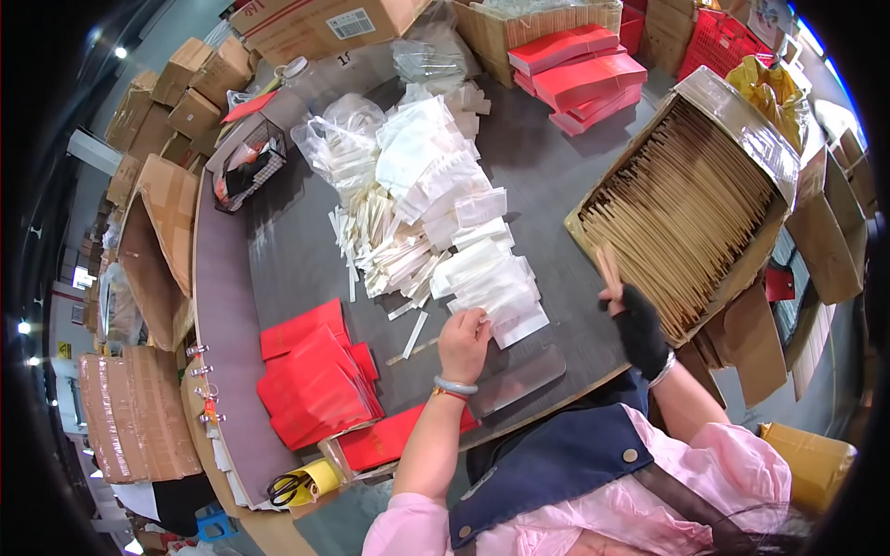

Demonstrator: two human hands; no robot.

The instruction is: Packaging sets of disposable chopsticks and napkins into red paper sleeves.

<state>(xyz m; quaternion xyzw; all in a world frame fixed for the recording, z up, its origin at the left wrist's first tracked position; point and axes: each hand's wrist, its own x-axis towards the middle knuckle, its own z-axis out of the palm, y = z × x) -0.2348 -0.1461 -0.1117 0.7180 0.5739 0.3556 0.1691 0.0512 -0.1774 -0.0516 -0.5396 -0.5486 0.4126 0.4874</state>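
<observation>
My left hand point(464, 345), bare with a bracelet at the wrist, pinches the near edge of a white paper sleeve point(508, 310) at the front of an overlapping row. My right hand point(638, 334) wears a black fingerless glove and is closed round a few slim tan sticks point(608, 267) that point away from me. Beside it stands a carton point(586, 232) packed with thin brown sticks point(681, 204) in close rows. Beyond my left hand, more white sleeves and narrow strips point(399, 241) lie in a loose heap.
Red packets point(320, 385) are fanned on the dark table point(297, 241) at left, and red stacks point(584, 79) stand at the back. A clear plastic sheet point(519, 380) lies along the near edge. Scissors point(289, 488) sit in a yellow holder; a wire basket point(250, 167) stands far left.
</observation>
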